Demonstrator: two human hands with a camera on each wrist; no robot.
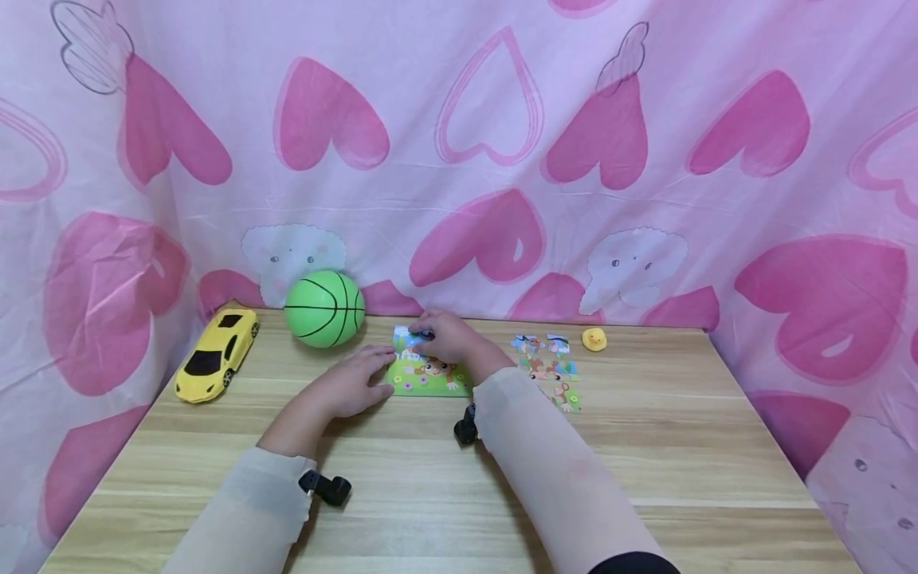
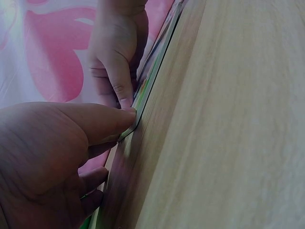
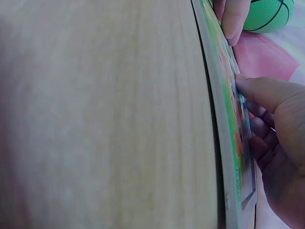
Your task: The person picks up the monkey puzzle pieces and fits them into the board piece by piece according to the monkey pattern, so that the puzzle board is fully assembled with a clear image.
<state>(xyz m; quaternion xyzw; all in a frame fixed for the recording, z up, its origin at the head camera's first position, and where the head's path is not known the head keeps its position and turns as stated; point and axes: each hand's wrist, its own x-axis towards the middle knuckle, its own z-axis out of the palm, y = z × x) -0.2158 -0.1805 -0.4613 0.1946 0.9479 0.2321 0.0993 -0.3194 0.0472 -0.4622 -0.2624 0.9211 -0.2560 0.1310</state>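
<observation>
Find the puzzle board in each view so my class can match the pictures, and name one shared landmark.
Head: puzzle board, just below centre.
Left wrist: puzzle board, upper middle, a thin slanting strip.
Right wrist: puzzle board, right of centre, a steep strip from top to bottom.
Shared landmark: the left hand, near the board in all three.

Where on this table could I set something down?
The pale wooden table is bare right of the beige right sleeve, nearer than the small yellow duck, and between both sleeves. It's crowded around the colourful flat jigsaw: both hands there, loose picture pieces right, black-lined green ball left.
</observation>
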